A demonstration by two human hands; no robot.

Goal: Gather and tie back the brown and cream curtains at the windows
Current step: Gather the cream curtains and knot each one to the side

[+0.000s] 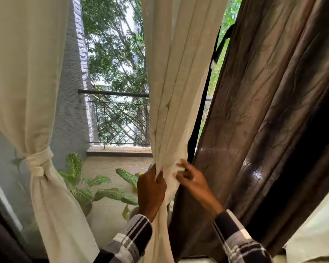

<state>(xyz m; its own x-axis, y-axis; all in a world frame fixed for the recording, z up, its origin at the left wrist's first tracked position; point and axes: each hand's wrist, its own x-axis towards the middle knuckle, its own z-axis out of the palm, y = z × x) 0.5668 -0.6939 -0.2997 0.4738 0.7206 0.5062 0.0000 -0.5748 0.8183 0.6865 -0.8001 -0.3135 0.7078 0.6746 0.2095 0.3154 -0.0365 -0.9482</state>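
Centre frame: cream curtain (176, 88) hanging in long folds from 12 o'clock down to 6. Left hand (152, 188) at about 6 o'clock, grip clenched around the gathered folds, fabric bunched between thumb and fingers. Right hand (193, 180) just beside it toward 3 o'clock, fingers spread and slightly blurred, tips touching the curtain's right edge; seemingly not grasping, grip released. Brown curtain (270, 111) at 3 o'clock, loose, creased, touching the cream one low down. At 9 o'clock, second cream curtain (23, 73) already knotted with a cream tie (38, 161). Beyond the glass: balcony railing (120, 118), leafy potted plant (87, 188), trees. Checked sleeves (133, 240) at 6 o'clock.
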